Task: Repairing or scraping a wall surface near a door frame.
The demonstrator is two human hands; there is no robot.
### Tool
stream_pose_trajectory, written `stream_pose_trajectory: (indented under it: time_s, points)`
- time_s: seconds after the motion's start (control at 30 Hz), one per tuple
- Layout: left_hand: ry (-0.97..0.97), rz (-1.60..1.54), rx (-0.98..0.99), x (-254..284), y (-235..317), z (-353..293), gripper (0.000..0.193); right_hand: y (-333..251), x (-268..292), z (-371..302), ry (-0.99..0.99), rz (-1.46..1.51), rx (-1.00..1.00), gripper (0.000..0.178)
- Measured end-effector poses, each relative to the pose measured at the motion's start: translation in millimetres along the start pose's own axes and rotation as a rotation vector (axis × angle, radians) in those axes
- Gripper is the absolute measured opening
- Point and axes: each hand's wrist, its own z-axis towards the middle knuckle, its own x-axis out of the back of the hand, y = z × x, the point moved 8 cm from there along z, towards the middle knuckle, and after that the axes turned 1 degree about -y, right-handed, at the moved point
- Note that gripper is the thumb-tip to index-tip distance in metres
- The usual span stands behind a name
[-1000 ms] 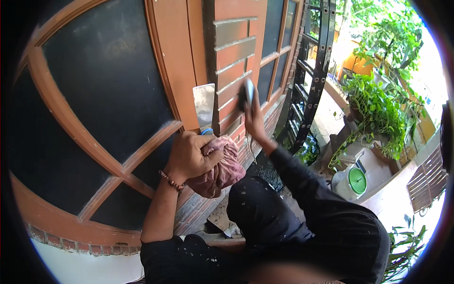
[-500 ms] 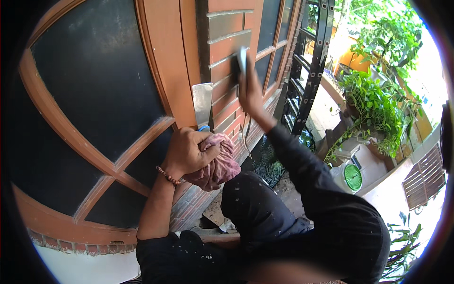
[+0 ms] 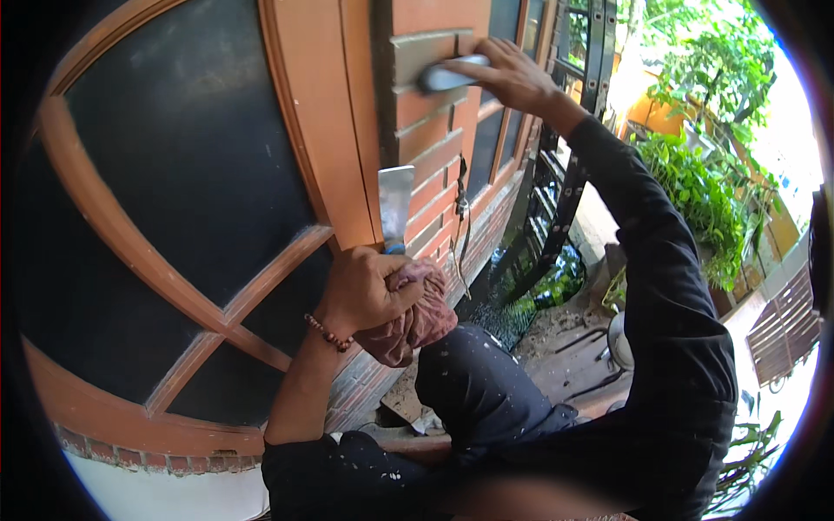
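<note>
My left hand (image 3: 365,293) is closed around a bunched, stained pink rag (image 3: 408,321) and a putty knife (image 3: 395,206), whose wide metal blade points up beside the orange wooden frame. A bit of blue shows at the blade's base; the rest of its handle is hidden in my grip. Higher up, my right hand (image 3: 517,76) grips what looks like a scrub brush (image 3: 455,75), with a pale grey-blue back and a dark underside blurred by motion. The brush is against the upper part of the brick wall strip (image 3: 427,143), where some bricks look darker.
At the left is a wooden window frame (image 3: 276,271) with dark panes. A loose cable (image 3: 465,234) hangs by the bricks. Beyond it stands a black metal ladder (image 3: 569,165). Leafy plants (image 3: 695,195) fill the right side. My paint-specked knee (image 3: 473,373) is below my hands.
My right hand has moved up with the brush, which has turned from upright to nearly level. My left hand, rag and putty knife have shifted slightly right and down in view.
</note>
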Motion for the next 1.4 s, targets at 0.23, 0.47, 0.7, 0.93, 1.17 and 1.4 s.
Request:
stream_pose_trajectory:
  time_s: [0.23, 0.47, 0.7, 0.93, 1.17, 1.4]
  points:
    - [-0.066, 0.003, 0.067, -1.1, 2.8, 9.3, 0.027, -53.3, -14.2, 41.7, -0.158, 0.078, -0.03, 0.063]
    - [-0.073, 0.047, 0.098, 13.5, 19.6, 16.9, 0.027, 63.6, -5.8, -76.7, -0.183, -0.094, -0.36, 0.065]
    - [0.023, 0.041, 0.035, 7.7, 17.3, 8.8, 0.026, -5.9, 13.8, 49.8, 0.025, -0.035, 0.035, 0.061]
    - [0.01, -0.004, -0.004, 7.7, 20.3, 17.6, 0.025, 9.5, 8.7, 31.4, -0.021, -0.023, -0.155, 0.069]
    - [0.047, 0.045, -0.026, 18.9, 32.0, 21.9, 0.024, 93.0, 1.0, -47.3, -0.13, 0.072, -0.507, 0.064]
    - [0.36, 0.054, -0.146, 45.2, 34.7, 16.4, 0.029, 16.7, 44.8, 89.4, 0.212, 0.069, -0.045, 0.058]
